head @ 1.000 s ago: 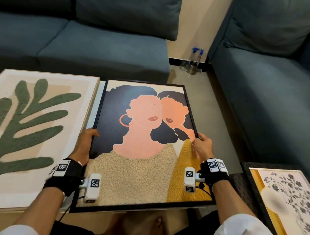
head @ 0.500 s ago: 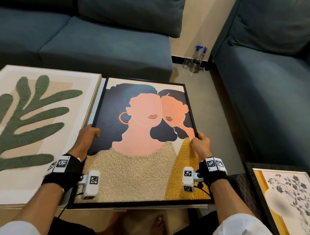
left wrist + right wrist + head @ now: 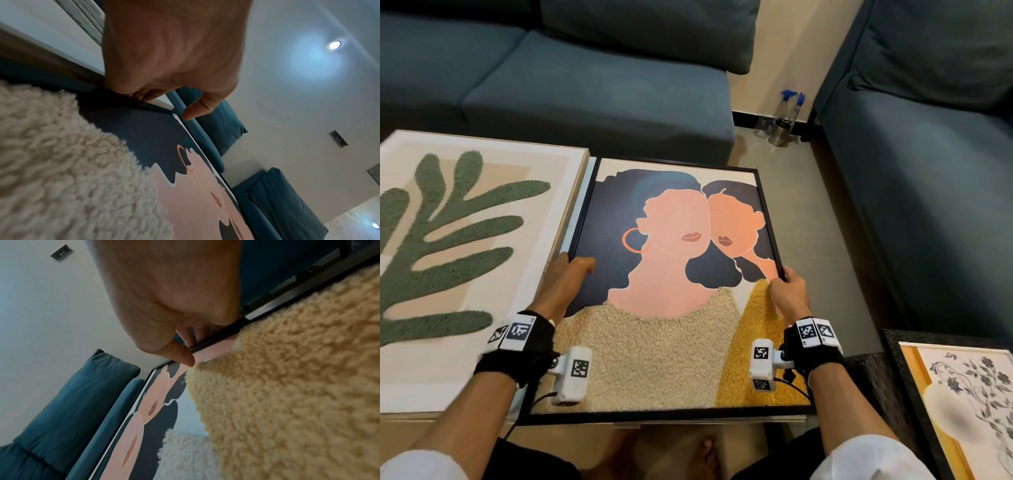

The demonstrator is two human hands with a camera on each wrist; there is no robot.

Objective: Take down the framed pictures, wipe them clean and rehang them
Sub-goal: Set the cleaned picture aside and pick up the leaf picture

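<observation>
Both hands (image 3: 563, 277) (image 3: 787, 291) gripping portrait frame (image 3: 768, 219) edges.

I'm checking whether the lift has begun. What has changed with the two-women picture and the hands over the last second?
Little. The portrait picture has crept slightly away from the person, toward the sofa. The left hand and right hand grip its side edges as before; nothing was let go. The leaf picture and the floral picture stay put.
</observation>
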